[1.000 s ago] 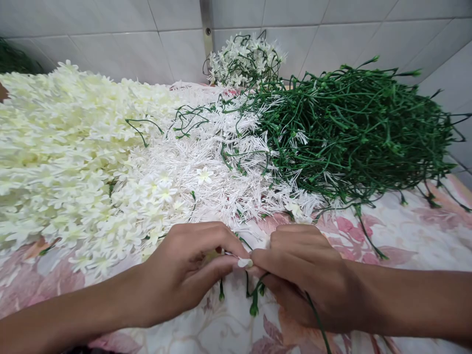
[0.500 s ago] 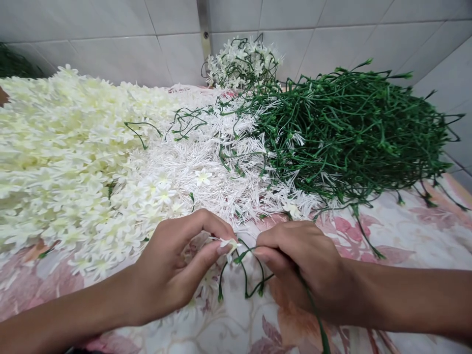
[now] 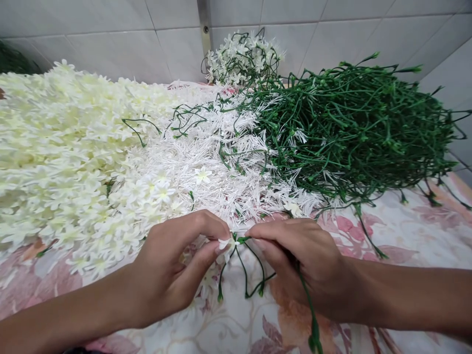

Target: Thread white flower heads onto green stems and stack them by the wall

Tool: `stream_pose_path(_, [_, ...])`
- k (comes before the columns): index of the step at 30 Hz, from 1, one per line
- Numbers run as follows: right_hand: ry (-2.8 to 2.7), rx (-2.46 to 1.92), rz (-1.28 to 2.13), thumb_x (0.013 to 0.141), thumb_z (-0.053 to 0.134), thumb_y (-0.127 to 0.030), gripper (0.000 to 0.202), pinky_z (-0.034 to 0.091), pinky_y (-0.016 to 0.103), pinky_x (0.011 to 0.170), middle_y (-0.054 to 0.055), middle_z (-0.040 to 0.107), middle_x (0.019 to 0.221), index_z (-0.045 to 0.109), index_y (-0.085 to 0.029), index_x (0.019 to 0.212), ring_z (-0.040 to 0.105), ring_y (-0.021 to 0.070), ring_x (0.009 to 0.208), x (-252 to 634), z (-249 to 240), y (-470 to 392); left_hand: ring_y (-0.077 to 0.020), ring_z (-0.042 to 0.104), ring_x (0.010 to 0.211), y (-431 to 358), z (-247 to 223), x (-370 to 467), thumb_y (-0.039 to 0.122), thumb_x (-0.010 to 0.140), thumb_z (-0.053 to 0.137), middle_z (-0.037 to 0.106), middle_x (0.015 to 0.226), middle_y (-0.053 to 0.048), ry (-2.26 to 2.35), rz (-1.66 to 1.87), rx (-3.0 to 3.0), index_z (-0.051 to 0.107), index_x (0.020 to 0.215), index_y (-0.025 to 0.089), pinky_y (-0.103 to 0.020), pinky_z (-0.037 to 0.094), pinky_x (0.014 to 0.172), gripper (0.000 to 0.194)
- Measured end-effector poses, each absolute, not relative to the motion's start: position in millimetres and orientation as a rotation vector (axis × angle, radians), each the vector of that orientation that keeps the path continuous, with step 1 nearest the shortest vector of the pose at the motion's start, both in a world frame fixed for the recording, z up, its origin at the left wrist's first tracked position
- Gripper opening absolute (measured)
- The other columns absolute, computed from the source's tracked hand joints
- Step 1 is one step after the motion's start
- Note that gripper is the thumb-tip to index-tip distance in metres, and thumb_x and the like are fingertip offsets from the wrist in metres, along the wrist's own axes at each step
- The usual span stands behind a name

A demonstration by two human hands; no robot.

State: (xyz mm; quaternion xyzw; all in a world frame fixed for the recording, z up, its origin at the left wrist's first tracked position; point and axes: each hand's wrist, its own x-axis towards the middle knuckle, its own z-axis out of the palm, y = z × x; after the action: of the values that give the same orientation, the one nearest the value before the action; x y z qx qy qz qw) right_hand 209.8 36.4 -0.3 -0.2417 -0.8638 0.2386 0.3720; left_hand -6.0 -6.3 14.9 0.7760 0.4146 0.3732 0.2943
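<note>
Thumb and forefinger of my left hand [image 3: 180,263] pinch a small white flower [image 3: 225,244] near the front centre. My right hand [image 3: 306,265] is closed on a green plastic stem [image 3: 243,240], whose tip meets the flower. Thin green branches of the stem hang below the fingers, and a longer piece [image 3: 311,314] trails down under my right palm. Behind both hands lies a heap of thin white stamen-like pieces [image 3: 210,152].
Cream-white flowers [image 3: 66,147] are heaped at the left, green stems [image 3: 361,132] at the right. A bunch of assembled flowers [image 3: 245,56] stands by the tiled wall [image 3: 110,54]. A floral cloth [image 3: 401,236] lies underneath.
My right fingers have moved slightly left toward the flower, bringing the green tip against it. The longer green piece under my right hand has shifted a little left.
</note>
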Motion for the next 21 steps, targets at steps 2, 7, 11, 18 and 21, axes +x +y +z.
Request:
stream_pose_path(2, [-2.203,-0.622,0.608,0.092,0.049,-0.009,0.013,0.047,0.024,0.061,0.001,0.07,0.071,0.061,-0.015,0.094,0.064,0.0122,0.059,209.3,0.2,36.4,-0.0113,0.063,0.081,-6.1,15.5,-7.0,0.005,0.089,0.052,0.064,0.088,-0.001,1.118,1.009,2.091,0.054,0.101,0.021,-0.022,0.048,0.072,0.02])
stream_pose_path(7, [-2.213,-0.622,0.623,0.092,0.051,-0.012,0.012,0.045,0.024,0.06,0.001,0.07,0.07,0.063,-0.013,0.09,0.064,0.0125,0.058,209.0,-1.2,36.2,-0.0102,0.062,0.073,-5.1,18.3,-4.6,0.007,0.089,0.052,0.064,0.082,0.0,1.151,0.945,2.18,0.053,0.095,0.02,-0.02,0.047,0.066,0.015])
stream_pose_path(11, [-2.212,-0.621,0.606,0.093,0.052,-0.015,0.012,0.045,0.024,0.061,0.001,0.069,0.068,0.063,-0.014,0.087,0.062,0.0119,0.057,209.5,-3.2,35.9,-0.0098,0.062,0.07,-4.7,18.8,-2.2,0.008,0.09,0.05,0.064,0.081,0.0,1.207,0.906,2.206,0.053,0.093,0.02,-0.02,0.047,0.064,0.013])
stream_pose_path(18, [-2.187,-0.566,0.751,0.092,0.056,-0.016,0.013,0.044,0.021,0.057,0.0,0.064,0.063,0.064,-0.014,0.083,0.057,0.0099,0.055,210.5,2.4,38.0,-0.0103,0.065,0.071,-5.2,13.0,-0.7,0.009,0.091,0.05,0.067,0.081,0.0,1.141,0.914,2.199,0.053,0.092,0.02,-0.019,0.049,0.064,0.012])
stream_pose_path(21, [-2.196,-0.528,0.778,0.093,0.054,-0.015,0.012,0.045,0.022,0.058,0.001,0.067,0.065,0.065,-0.014,0.088,0.06,0.0108,0.057,211.0,2.4,39.2,-0.0107,0.066,0.072,-5.7,11.2,0.1,0.008,0.089,0.05,0.067,0.081,-0.001,1.112,0.955,2.208,0.053,0.093,0.02,-0.019,0.05,0.064,0.013])
